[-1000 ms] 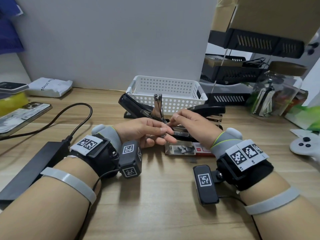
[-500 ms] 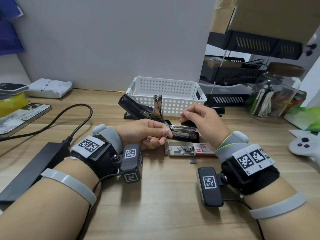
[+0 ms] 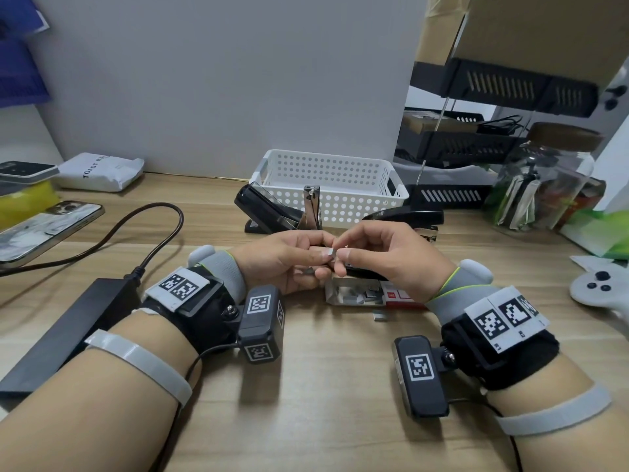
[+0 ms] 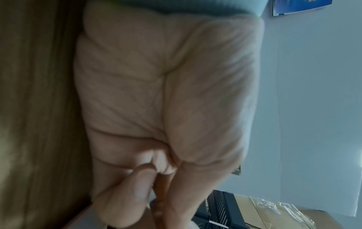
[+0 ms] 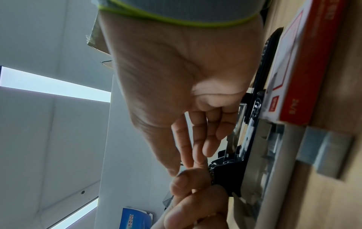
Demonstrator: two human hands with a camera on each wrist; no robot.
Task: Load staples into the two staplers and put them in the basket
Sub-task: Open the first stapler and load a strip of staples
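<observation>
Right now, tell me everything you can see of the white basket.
The white basket is a shallow rectangular tray that looks like plastic, with rows of round holes in its walls, a rolled rim and a handle cut-out at each short end. It stands upright on the wooden desk near the wall, beyond both hands. No stapler shows inside it. The opened stapler sits right at its front wall; whether they touch cannot be told. No hand touches it.

We count two staplers, one open (image 3: pixel 272 212) and one closed (image 3: pixel 408 214), one white basket (image 3: pixel 326 185), one staple box (image 3: pixel 374 294), two phones (image 3: pixel 44 226) (image 3: pixel 23 172), and perhaps five loose staple strips; the tray is blurred.
</observation>
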